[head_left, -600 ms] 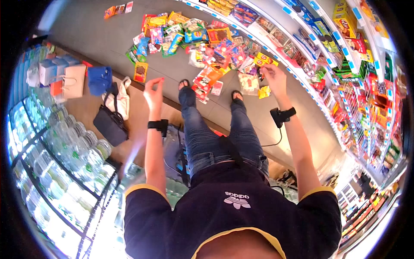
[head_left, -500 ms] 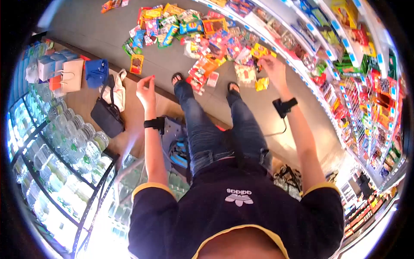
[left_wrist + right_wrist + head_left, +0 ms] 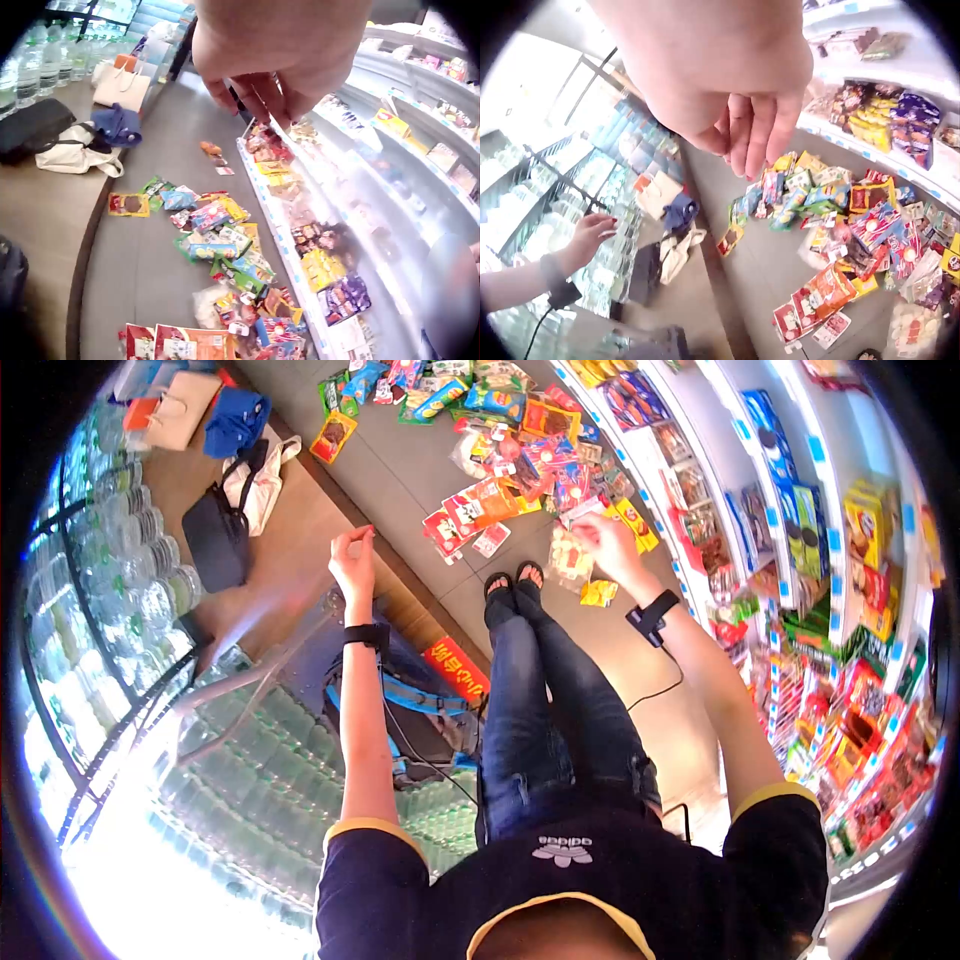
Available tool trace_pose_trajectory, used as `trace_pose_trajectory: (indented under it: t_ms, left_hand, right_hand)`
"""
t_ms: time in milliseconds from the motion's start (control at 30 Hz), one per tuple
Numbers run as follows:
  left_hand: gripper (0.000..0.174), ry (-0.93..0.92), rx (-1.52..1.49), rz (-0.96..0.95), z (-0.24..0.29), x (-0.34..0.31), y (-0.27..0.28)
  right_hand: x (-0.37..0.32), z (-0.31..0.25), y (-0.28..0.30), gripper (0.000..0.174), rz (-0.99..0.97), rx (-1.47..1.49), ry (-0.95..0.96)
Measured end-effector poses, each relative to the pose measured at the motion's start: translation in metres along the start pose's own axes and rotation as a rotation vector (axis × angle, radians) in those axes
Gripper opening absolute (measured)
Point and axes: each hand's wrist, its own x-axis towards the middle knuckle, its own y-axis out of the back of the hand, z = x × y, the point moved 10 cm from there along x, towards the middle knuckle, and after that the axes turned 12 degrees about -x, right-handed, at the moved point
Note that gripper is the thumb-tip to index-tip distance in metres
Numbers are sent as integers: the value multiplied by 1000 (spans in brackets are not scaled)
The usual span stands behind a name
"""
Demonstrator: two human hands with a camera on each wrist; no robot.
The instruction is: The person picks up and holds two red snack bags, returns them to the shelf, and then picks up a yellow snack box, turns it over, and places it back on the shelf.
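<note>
In the head view the left hand (image 3: pixel 352 565) is raised over the wooden ledge, its fingers loosely bent and holding nothing. The right hand (image 3: pixel 608 550) hangs in the air, overlapping a clear bag of pale items (image 3: pixel 570 558) in the view, with nothing seen in its grasp. Many snack packets lie spread on the floor, among them an orange packet (image 3: pixel 490 502) and a yellow one (image 3: pixel 598 593). In the left wrist view the left hand (image 3: pixel 281 56) hangs above the scene, fingers loose. The right hand (image 3: pixel 727 90) droops likewise in the right wrist view, its fingers bent downward.
Stocked shelves (image 3: pixel 790 470) line the right side. On the left ledge (image 3: pixel 300 510) lie a black bag (image 3: pixel 215 538), a cream tote (image 3: pixel 262 485) and a blue bag (image 3: pixel 236 422), near bottled water (image 3: pixel 165 545). A backpack (image 3: pixel 400 725) sits below the left hand; the feet (image 3: pixel 513 582) stand by the packets.
The head view has shifted and turned, so the floor packets sit higher in it. The feet, apart before, are now side by side. Both hands remain raised and separate.
</note>
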Motion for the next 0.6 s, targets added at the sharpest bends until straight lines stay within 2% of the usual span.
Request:
trace_pose_trajectory:
  t_ms: [67,167,300,367,400,500,533,600]
  left_hand:
    - [6,63,-4,41,-43,-11,-11]
    - [7,76,24,27,-120,-39,-44]
    - [8,98,50,-11,-245,-95,-115]
    - [8,161,35,5,-320,-125,-151]
    - [7,149,-16,16,-353,-136,-168]
    - [6,135,-27,40,-429,-163,-214]
    - [7,119,-69,57,-453,-167,-230]
    - [8,83,-81,66,-497,-163,-263]
  right_hand:
    - [17,-9,-46,9,-30,-78,146]
    - [35,14,-129,7,-194,-141,164]
    - [63,87,-253,7,-129,-295,313]
    - [79,123,-315,10,-38,-291,458]
    - [90,147,-357,20,-131,-374,471]
    - [113,180,-440,39,-52,-545,643]
    - [123,201,-476,50,-133,-637,621]
    - [137,222,-525,48,-36,-758,732]
